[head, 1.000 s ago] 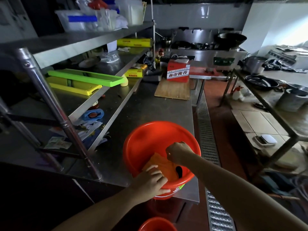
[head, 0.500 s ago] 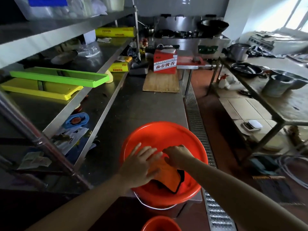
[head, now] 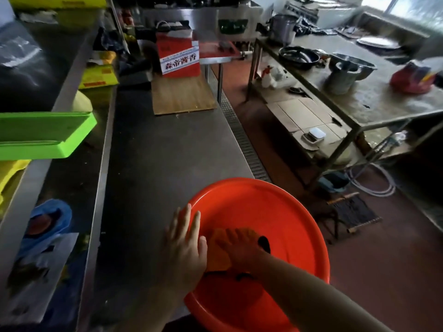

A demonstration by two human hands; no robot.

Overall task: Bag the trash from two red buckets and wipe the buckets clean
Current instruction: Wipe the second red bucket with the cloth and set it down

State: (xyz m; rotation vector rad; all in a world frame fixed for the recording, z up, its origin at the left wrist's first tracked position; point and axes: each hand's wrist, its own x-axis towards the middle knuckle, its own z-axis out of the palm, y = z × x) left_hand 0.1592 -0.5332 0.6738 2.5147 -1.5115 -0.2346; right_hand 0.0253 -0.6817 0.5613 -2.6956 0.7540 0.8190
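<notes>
Wiping step: orange cloth (head: 217,256) was pressed under right hand (head: 242,248) fingers inside red bucket (head: 275,212); left hand (head: 184,245), fingers straight, slightly spread, steadied the rim. Sweeping the remaining wall was judged next.

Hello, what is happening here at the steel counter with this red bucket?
A person is wiping the inside of a red bucket that stands at the near end of a steel counter. The right hand presses an orange cloth against the bucket's inner wall. The left hand lies flat, fingers straight, over the bucket's left rim and steadies it. No trash shows inside the bucket. Further along the counter are a wooden board and a red carton.
</notes>
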